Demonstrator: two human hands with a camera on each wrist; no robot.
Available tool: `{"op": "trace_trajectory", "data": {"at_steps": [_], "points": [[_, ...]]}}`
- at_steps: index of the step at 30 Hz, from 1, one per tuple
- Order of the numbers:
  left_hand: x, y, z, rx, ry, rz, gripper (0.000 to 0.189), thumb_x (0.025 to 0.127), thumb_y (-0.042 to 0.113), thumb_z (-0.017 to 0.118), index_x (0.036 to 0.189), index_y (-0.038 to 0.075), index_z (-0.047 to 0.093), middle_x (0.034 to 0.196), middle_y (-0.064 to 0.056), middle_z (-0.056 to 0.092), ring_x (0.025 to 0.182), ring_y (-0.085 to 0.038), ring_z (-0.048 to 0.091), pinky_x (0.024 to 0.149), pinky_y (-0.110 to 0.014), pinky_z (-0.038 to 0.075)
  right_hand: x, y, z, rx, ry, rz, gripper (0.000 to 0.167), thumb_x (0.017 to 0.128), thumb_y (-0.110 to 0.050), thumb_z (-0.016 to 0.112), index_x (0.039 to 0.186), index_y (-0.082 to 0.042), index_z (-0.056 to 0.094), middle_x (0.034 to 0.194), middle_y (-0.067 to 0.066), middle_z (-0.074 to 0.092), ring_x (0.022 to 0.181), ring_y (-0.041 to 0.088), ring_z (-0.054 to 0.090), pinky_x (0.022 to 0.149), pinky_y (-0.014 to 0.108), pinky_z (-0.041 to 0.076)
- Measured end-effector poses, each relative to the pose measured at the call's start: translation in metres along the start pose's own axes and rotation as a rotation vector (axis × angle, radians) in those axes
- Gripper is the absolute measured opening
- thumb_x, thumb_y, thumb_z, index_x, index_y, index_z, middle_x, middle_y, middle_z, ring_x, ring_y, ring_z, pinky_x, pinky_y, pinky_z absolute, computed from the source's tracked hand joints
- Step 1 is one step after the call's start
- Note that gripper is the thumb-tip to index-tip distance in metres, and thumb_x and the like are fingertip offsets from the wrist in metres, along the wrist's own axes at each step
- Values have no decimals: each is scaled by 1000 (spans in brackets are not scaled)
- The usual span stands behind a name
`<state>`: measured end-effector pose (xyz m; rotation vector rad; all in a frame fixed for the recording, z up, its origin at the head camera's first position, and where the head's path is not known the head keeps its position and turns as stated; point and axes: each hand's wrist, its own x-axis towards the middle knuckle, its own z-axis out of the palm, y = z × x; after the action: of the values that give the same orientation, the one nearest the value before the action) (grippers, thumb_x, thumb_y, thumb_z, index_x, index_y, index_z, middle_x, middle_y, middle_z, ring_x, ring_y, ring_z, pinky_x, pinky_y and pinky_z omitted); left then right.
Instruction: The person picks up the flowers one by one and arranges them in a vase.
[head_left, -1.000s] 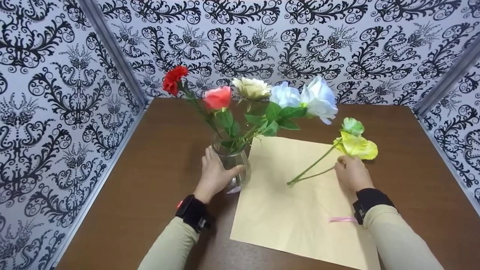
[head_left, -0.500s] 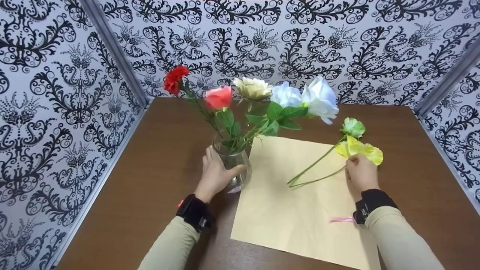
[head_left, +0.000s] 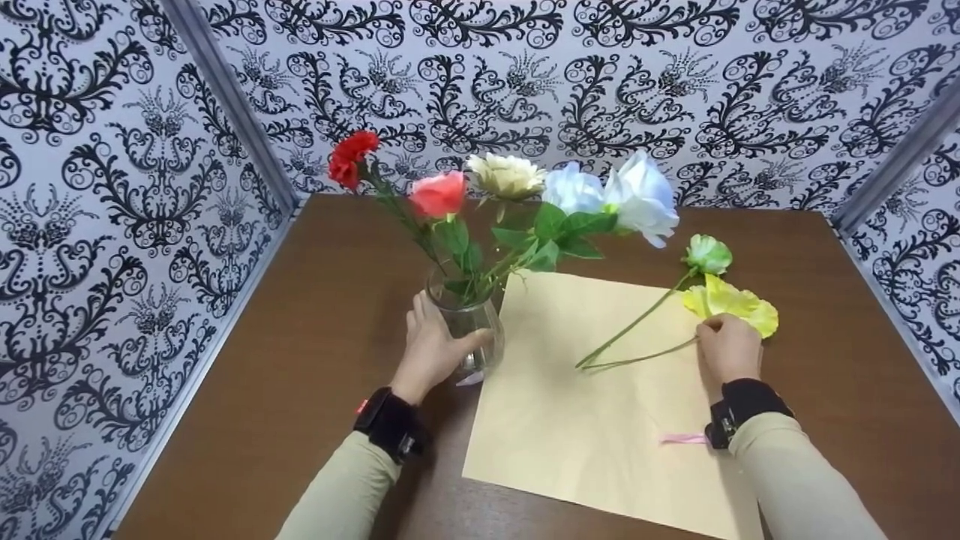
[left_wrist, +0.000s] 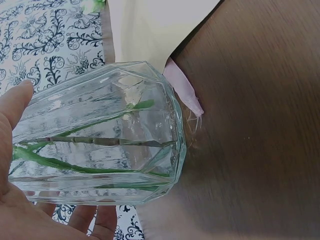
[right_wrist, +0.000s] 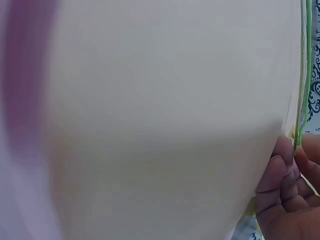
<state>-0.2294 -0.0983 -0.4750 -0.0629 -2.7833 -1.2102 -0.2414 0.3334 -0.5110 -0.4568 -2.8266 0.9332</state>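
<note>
My left hand (head_left: 431, 345) holds a clear glass vase (head_left: 471, 324) round its side, thumb in front. Green stems (left_wrist: 95, 169) reach down inside it in the left wrist view. From the vase rise a red carnation (head_left: 352, 159), a pink-red rose (head_left: 439, 195), a cream flower (head_left: 508, 177) and pale blue blooms (head_left: 641, 196). My right hand (head_left: 731, 351) pinches the stem of a yellow flower (head_left: 752, 310) just below its bloom. A green flower (head_left: 709, 255) lies beside it; their stem ends meet over the sheet of tan paper (head_left: 570, 427).
A pink ribbon (head_left: 682, 439) lies on the paper near my right wrist. A pale pink ribbon end (left_wrist: 185, 90) pokes out beside the vase base. Brown table (head_left: 300, 360) surrounds these things; patterned panels (head_left: 525, 82) stand at back and sides.
My right hand has moved to the right and slightly down, drawing the yellow bloom away from the green one. The stem ends stay nearly in place. My left hand and the vase barely move.
</note>
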Motion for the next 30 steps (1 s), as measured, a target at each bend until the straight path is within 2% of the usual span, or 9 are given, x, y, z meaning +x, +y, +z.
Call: {"op": "trace_trajectory", "data": {"at_steps": [5,10,13,16,19,22,25,30], "points": [[0,0,-1,13,-37,-18,124,78,55,83,156,-8,10,158,-27,20,140,-47,27,115,-57,31,0,3,-1,56,1,64,32,98,-20,60,114,7,69,105,26,70,105,47,60,92,59,44],[1,-1,-1,15,-32,-26,124,78,55,83,156,-8,11,157,-26,20,140,-47,28,115,-56,31,2,4,-2,126,11,167,29,95,-18,65,110,6,68,103,24,69,108,45,58,95,55,43],[1,-1,0,16,-29,-31,125,77,55,83,156,-8,11,158,-27,20,142,-47,27,116,-56,31,3,5,-5,131,-1,243,32,96,-27,64,97,4,71,82,13,69,100,41,60,90,50,45],[1,-1,0,14,-24,-32,125,77,55,84,156,-9,11,159,-28,20,143,-48,26,117,-56,30,2,3,-8,114,-49,312,44,97,-42,61,81,-3,74,62,1,63,85,32,61,85,44,44],[1,-1,1,9,-11,-17,123,76,54,84,155,-9,14,155,-27,24,139,-48,29,115,-56,32,0,2,-12,105,-100,352,48,95,-47,60,68,-9,72,56,-1,61,70,23,61,81,40,43],[1,-1,1,10,7,3,119,76,53,85,153,-8,18,151,-25,28,134,-46,33,113,-55,34,-2,1,-14,91,-140,340,46,94,-40,60,62,-10,72,55,-1,64,57,15,62,76,37,43],[2,-2,2,17,16,9,118,75,53,85,152,-7,20,149,-25,30,133,-46,35,112,-55,35,-2,0,-16,102,-170,329,41,93,-31,59,62,-8,74,54,-1,65,51,12,64,74,33,43],[2,-3,2,12,15,0,117,75,52,86,152,-6,20,149,-24,30,134,-45,34,113,-54,35,1,3,-17,224,-212,390,36,95,-23,58,68,-5,74,55,0,66,50,12,64,56,27,51]]}}
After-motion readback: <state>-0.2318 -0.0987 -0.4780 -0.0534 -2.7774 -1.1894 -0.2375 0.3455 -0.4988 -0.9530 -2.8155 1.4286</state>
